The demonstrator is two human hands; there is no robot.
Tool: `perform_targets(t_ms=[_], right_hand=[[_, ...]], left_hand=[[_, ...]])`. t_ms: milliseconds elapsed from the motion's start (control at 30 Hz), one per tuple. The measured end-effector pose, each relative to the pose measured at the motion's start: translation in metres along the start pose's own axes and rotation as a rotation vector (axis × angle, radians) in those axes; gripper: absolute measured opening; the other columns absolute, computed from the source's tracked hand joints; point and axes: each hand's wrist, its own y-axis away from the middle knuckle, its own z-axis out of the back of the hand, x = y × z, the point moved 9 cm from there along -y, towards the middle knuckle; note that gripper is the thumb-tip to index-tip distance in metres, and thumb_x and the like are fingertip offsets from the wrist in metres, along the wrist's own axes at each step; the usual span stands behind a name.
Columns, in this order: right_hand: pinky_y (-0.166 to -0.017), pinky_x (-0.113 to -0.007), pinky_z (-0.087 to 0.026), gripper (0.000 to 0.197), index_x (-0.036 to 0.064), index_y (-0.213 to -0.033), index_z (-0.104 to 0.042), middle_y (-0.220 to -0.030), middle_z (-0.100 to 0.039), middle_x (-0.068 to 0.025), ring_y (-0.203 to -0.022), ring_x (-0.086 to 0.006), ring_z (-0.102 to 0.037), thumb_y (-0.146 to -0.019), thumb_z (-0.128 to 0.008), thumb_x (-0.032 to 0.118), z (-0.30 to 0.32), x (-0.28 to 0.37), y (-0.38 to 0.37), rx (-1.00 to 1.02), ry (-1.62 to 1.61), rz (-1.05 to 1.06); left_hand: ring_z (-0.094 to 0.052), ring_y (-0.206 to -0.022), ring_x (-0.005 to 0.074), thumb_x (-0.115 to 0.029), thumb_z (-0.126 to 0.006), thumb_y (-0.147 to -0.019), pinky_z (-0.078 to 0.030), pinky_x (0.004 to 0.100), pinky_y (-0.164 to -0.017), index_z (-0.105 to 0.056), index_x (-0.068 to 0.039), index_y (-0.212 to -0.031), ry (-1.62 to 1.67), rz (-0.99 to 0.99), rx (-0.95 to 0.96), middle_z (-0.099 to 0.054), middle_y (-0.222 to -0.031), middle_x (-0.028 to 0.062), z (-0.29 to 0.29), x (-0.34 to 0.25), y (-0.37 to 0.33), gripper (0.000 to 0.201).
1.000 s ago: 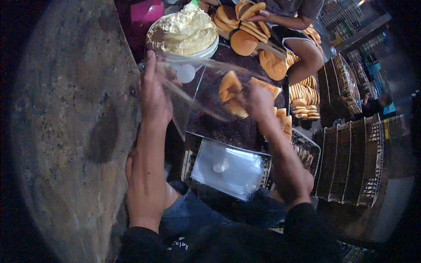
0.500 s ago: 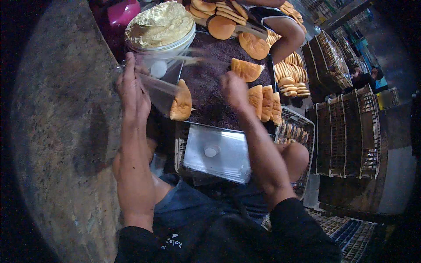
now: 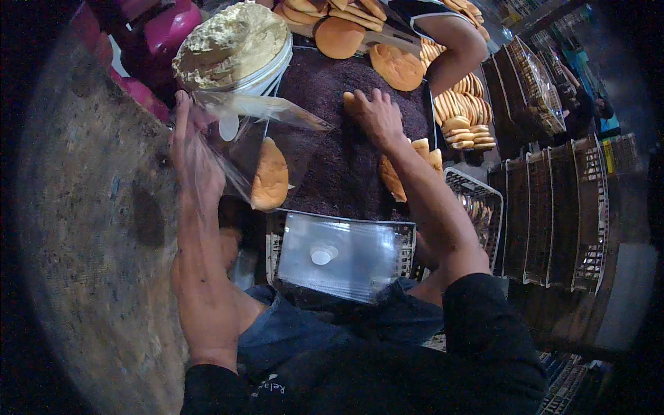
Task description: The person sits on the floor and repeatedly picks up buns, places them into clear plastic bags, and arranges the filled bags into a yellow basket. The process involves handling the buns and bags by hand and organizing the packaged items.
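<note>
1. The left hand [image 3: 190,149] holds a clear plastic bag [image 3: 259,149] by its edge; the fingers are closed on the plastic, and the bag hangs open over the left part of the bench [image 3: 339,180].
2. One bun [image 3: 270,176] is inside the bag, low in it, standing on its edge.
3. The right hand [image 3: 377,114] lies on the dark top of the bench, well apart from the bag. Its fingers are bent down over another bun [image 3: 351,102], of which only a small part shows. I cannot tell if they grip it or only touch it.
4. A few more buns [image 3: 408,166] lie on the bench just beside the right forearm.
5. A white tub [image 3: 238,48] full of pale cream stands behind the bag, near the left hand.
6. A stack of flat clear bags [image 3: 342,256] lies on a wire crate, close to the body and under the held bag.
7. At the far side, another person's arm [image 3: 453,48] reaches over rows of buns.
8. Wire trays [image 3: 560,214] stand at the right.
</note>
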Motion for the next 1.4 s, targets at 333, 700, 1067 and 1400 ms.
perform_targets(t_ms=[333,700,1067,1400], right_hand=[[-0.092,-0.043,-0.041,0.049,0.0013,-0.111,-0.06,-0.114,-0.055,-0.0153,-0.11,-0.0369,-0.05,-0.077,-0.068,0.036,-0.008,-0.091,0.078,-0.091,0.06,-0.168],[-0.081,-0.029,-0.046,0.042,-0.0057,-0.109,-0.06,-0.099,-0.064,-0.0112,-0.088,-0.0185,-0.061,-0.08,-0.058,0.023,0.123,-0.102,0.178,-0.012,-1.253,-0.62],[-0.079,-0.028,-0.049,0.052,-0.0083,-0.12,-0.047,-0.103,-0.062,-0.0137,-0.087,-0.0174,-0.062,-0.079,-0.067,0.018,0.142,-0.074,0.235,-0.341,-1.713,-0.627],[-0.092,-0.037,-0.044,0.037,0.0033,-0.11,-0.056,-0.112,-0.058,-0.0142,-0.106,-0.0256,-0.056,-0.079,-0.07,0.018,0.239,0.002,0.256,-0.656,-0.794,-0.143]], left_hand=[[-0.056,-0.081,0.019,-0.045,-0.053,-0.092,-0.049,0.0413,-0.08,-0.05,-0.01,-0.113,-0.056,0.082,-0.024,-0.054,-0.096,0.0027,-0.002,0.031,-0.003,0.041],[-0.055,-0.115,0.0318,-0.052,-0.042,-0.095,-0.053,0.0422,-0.087,-0.043,0.009,-0.126,-0.388,0.022,0.001,-0.05,-0.127,0.0201,-0.007,0.076,-0.008,0.068],[-0.05,-0.119,0.0344,-0.063,-0.03,-0.093,-0.051,0.0418,-0.09,-0.018,-0.006,-0.146,-0.332,0.157,0.519,-0.041,-0.137,0.0229,-0.086,0.125,0.111,0.079],[-0.056,-0.113,0.0266,-0.052,-0.046,-0.093,-0.047,0.0362,-0.096,-0.036,-0.008,-0.138,0.162,0.532,0.291,-0.05,-0.131,0.0128,-0.105,0.18,0.183,0.064]])
